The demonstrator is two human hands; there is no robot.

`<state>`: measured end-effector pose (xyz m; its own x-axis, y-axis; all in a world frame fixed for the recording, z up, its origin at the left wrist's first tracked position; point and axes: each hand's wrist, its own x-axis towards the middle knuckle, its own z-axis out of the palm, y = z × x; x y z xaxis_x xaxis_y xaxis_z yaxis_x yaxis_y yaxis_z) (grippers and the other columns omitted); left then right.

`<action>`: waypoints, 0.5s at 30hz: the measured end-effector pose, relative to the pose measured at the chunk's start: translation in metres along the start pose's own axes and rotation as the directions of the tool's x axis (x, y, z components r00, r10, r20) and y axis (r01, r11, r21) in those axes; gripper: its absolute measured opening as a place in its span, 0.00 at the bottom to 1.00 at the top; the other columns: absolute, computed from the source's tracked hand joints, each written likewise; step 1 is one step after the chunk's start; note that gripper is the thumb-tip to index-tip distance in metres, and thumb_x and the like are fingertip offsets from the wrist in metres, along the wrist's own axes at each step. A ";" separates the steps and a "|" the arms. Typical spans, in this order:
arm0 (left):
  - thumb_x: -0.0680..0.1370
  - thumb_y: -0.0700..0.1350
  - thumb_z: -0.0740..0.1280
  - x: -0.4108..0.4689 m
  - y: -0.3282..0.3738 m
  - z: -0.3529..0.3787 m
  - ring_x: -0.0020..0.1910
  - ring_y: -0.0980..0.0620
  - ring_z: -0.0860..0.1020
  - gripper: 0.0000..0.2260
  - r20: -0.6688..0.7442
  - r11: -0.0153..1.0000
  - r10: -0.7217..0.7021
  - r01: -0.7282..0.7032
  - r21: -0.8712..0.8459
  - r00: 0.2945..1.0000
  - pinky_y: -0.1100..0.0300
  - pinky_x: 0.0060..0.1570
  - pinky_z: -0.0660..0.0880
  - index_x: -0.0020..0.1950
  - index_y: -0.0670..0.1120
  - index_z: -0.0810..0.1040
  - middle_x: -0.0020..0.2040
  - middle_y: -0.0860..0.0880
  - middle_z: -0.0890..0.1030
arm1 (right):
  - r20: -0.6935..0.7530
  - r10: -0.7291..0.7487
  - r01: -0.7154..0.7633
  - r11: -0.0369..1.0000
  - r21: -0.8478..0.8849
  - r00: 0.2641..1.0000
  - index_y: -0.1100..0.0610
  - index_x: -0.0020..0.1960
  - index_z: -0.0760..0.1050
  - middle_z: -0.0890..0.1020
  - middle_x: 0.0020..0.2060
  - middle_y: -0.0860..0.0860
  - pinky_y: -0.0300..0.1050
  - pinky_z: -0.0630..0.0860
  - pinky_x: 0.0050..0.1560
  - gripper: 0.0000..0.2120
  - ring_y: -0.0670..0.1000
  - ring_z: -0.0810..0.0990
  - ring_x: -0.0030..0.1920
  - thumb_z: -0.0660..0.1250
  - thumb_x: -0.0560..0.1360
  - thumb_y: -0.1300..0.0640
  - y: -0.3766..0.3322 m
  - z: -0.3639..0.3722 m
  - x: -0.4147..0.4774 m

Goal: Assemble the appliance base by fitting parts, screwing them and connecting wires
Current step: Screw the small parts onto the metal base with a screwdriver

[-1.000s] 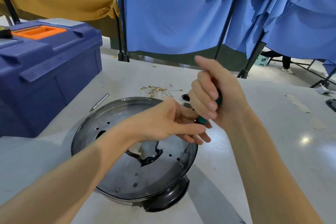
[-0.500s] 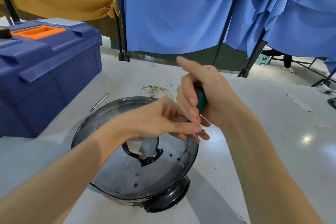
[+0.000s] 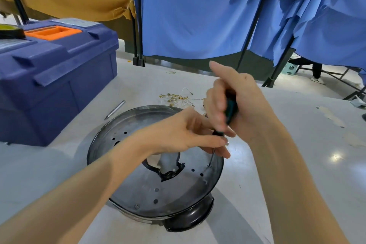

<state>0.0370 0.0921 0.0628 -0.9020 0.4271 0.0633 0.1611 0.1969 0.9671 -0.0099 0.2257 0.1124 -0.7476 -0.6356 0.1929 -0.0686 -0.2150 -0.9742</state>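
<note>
On the white table (image 3: 297, 164), beside a blue toolbox (image 3: 59, 77), the round appliance base (image 3: 158, 190) is laid with its metal plate facing up. The right hand (image 3: 243, 105) is curled tightly round the green handle of a screwdriver (image 3: 230, 108), which is held nearly upright. Its shaft is pinched between thumb and fingers of the left hand (image 3: 178, 134). The tip is seated in a screw (image 3: 209, 165) near the plate's right rim. Brass wire terminals (image 3: 176, 98) are scattered just behind the base.

Toolbox (image 3: 55, 77) blocks left; bare table (image 3: 316, 164) right of base (image 3: 154, 184).
</note>
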 end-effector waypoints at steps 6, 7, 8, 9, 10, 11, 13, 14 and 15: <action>0.74 0.39 0.73 0.004 -0.006 0.012 0.41 0.46 0.85 0.01 -0.282 0.996 0.077 -0.063 0.056 0.956 0.62 0.45 0.81 0.45 0.44 0.84 0.39 0.44 0.86 | -0.464 -0.321 0.250 0.945 -0.210 0.826 0.53 0.17 0.64 0.63 0.13 0.49 0.35 0.58 0.21 0.34 0.48 0.60 0.14 0.55 0.83 0.55 0.023 0.018 0.006; 0.74 0.37 0.72 0.005 -0.008 0.014 0.41 0.45 0.84 0.03 -0.282 0.994 0.100 -0.082 0.076 0.954 0.60 0.45 0.81 0.43 0.44 0.84 0.39 0.43 0.85 | -0.542 -0.372 0.255 0.925 -0.281 0.753 0.54 0.16 0.64 0.64 0.13 0.48 0.35 0.59 0.21 0.34 0.48 0.61 0.15 0.54 0.83 0.56 0.025 0.021 0.005; 0.75 0.36 0.70 0.006 -0.007 0.014 0.42 0.45 0.84 0.05 -0.257 0.992 0.111 -0.091 0.088 0.960 0.58 0.46 0.81 0.43 0.44 0.84 0.40 0.42 0.85 | -0.587 -0.384 0.257 0.922 -0.291 0.713 0.54 0.16 0.64 0.65 0.13 0.48 0.36 0.59 0.22 0.34 0.48 0.62 0.15 0.54 0.82 0.57 0.026 0.022 0.004; 0.76 0.36 0.69 0.005 -0.006 0.013 0.42 0.47 0.84 0.05 -0.222 0.993 0.107 -0.091 0.080 0.969 0.57 0.47 0.81 0.44 0.43 0.84 0.41 0.42 0.85 | -0.593 -0.357 0.257 0.934 -0.249 0.722 0.54 0.17 0.65 0.66 0.14 0.50 0.36 0.59 0.22 0.33 0.49 0.62 0.16 0.55 0.81 0.57 0.025 0.020 0.002; 0.77 0.38 0.69 0.004 -0.004 0.009 0.43 0.49 0.85 0.04 -0.181 0.996 0.081 -0.073 0.051 0.980 0.59 0.47 0.81 0.46 0.42 0.84 0.42 0.42 0.85 | -0.541 -0.295 0.240 0.955 -0.172 0.787 0.55 0.18 0.65 0.66 0.15 0.52 0.36 0.60 0.22 0.31 0.51 0.63 0.16 0.57 0.81 0.57 0.021 0.014 0.001; 0.78 0.39 0.69 0.003 -0.004 0.005 0.45 0.49 0.85 0.04 -0.134 0.998 0.057 -0.054 0.026 0.989 0.61 0.48 0.80 0.48 0.42 0.84 0.44 0.43 0.86 | -0.404 -0.198 0.183 0.980 -0.077 0.893 0.57 0.19 0.66 0.67 0.15 0.54 0.37 0.61 0.21 0.30 0.52 0.63 0.16 0.58 0.80 0.56 0.015 0.009 -0.001; 0.79 0.42 0.68 0.002 -0.002 -0.001 0.52 0.47 0.83 0.05 0.000 1.000 0.022 -0.022 0.004 1.000 0.59 0.54 0.79 0.51 0.46 0.84 0.49 0.44 0.86 | 0.000 0.007 -0.007 0.999 0.053 1.000 0.59 0.19 0.66 0.67 0.15 0.55 0.37 0.63 0.21 0.29 0.52 0.63 0.16 0.60 0.78 0.50 0.000 -0.002 -0.004; 0.79 0.42 0.68 0.001 -0.001 -0.003 0.55 0.45 0.82 0.05 0.057 1.000 0.012 -0.012 -0.001 0.998 0.58 0.56 0.78 0.51 0.49 0.83 0.51 0.44 0.85 | 0.142 0.050 -0.061 0.995 0.074 0.989 0.59 0.19 0.65 0.66 0.14 0.55 0.35 0.63 0.20 0.30 0.51 0.62 0.14 0.60 0.78 0.50 -0.004 -0.005 -0.005; 0.78 0.42 0.69 0.000 -0.001 -0.004 0.56 0.43 0.82 0.05 0.077 1.000 0.002 -0.002 -0.005 0.997 0.57 0.56 0.78 0.51 0.48 0.83 0.52 0.43 0.85 | 0.204 0.052 -0.073 0.992 0.099 0.978 0.58 0.19 0.64 0.64 0.13 0.53 0.34 0.61 0.19 0.30 0.50 0.60 0.13 0.60 0.78 0.51 -0.004 -0.004 -0.006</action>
<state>0.0353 0.0885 0.0623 -0.8681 0.4943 0.0463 0.1609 0.1920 0.9681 -0.0079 0.2337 0.1147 -0.5993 -0.7839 0.1622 0.0518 -0.2402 -0.9693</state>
